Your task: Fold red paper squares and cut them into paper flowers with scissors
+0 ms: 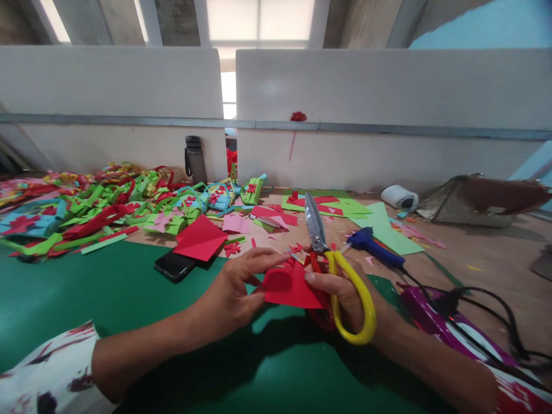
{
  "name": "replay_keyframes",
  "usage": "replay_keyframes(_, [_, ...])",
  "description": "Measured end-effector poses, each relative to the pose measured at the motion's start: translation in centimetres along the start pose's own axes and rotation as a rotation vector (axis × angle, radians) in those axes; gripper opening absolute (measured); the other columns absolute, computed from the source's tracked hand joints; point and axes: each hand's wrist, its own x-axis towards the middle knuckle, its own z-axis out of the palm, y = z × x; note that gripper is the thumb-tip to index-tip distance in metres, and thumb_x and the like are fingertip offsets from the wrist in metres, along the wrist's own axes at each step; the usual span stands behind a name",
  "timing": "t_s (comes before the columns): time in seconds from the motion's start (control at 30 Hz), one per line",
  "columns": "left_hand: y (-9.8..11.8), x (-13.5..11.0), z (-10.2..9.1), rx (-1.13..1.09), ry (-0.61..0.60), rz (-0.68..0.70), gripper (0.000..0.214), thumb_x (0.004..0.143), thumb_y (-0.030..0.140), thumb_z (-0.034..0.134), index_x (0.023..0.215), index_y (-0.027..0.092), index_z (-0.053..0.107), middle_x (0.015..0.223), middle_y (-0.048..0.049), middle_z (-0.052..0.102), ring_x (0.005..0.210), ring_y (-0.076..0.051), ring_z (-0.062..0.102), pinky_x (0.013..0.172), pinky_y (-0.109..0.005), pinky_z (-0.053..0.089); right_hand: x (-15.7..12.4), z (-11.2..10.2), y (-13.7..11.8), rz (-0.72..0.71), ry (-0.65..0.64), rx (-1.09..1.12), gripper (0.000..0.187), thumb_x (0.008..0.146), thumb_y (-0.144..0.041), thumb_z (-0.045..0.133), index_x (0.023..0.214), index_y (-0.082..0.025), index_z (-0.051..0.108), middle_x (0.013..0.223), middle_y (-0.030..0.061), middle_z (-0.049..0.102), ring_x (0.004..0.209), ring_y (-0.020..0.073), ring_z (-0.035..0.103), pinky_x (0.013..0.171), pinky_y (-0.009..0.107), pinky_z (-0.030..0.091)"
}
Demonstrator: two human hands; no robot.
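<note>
A folded-looking piece of red paper [291,287] is held up over the green mat between both hands. My left hand [235,293] pinches its left edge between fingers and thumb. At its right edge, the thumb of my right hand [347,287] presses on the paper. That same hand also grips a pair of scissors [317,227] with one yellow and one red handle, blades pointing up and away from the paper. Beyond my left hand, a red paper square [200,238] partly covers a black phone [175,265].
Green and red paper baskets [103,201] pile up at the left, near a grey bottle [195,160]. A blue glue gun [377,247] lies right of my hands, with its cord near a purple power strip [457,325]. Light green sheets [388,230] and a handbag [478,201] sit farther back.
</note>
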Motion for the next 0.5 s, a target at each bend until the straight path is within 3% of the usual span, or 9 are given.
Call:
replay_keyframes(0.07, [-0.8,0.1,-0.1,0.216,0.030,0.205,0.037,0.078,0.011,0.059,0.111,0.026,0.067,0.123,-0.0106,0.060,0.104,-0.022,0.061,0.084,-0.035,0.050,-0.3,0.2,-0.2,-0.001,-0.020,-0.036,0.014,0.070,-0.018,0.072,0.082,-0.017,0.064,0.056,-0.0055,0.057,0.045,0.0081,0.050,0.043,0.019,0.039])
replay_keyframes(0.17, [-1.3,0.5,-0.2,0.362,0.007,0.283,0.030,0.077,0.015,0.063,0.102,0.027,0.072,0.119,-0.0115,0.064,0.097,-0.023,0.064,0.083,-0.035,0.050,-0.6,0.4,-0.4,0.007,-0.068,-0.073,0.006,0.072,-0.018,0.070,0.072,-0.015,0.064,0.055,-0.0038,0.057,0.045,0.0091,0.050,0.042,0.021,0.036])
replay_keyframes(0.37, [0.0,1.1,0.4,0.204,0.043,0.096,0.020,0.085,0.021,0.056,0.091,0.021,0.075,0.083,-0.0065,0.074,0.074,-0.019,0.067,0.069,-0.027,0.050,-0.6,0.2,0.1,0.002,-0.027,-0.060,0.019,0.076,-0.036,0.073,0.078,-0.019,0.063,0.060,-0.0028,0.058,0.051,0.0127,0.054,0.047,0.024,0.042])
replay_keyframes(0.5, [0.5,1.3,0.7,0.094,0.082,-0.046,0.020,0.085,0.021,0.056,0.090,0.019,0.075,0.081,-0.0047,0.074,0.072,-0.019,0.065,0.064,-0.026,0.049,-0.1,-0.1,0.6,-0.048,0.062,-0.034,0.032,0.076,-0.052,0.068,0.082,-0.021,0.061,0.066,-0.0021,0.058,0.049,0.0127,0.052,0.044,0.026,0.043])
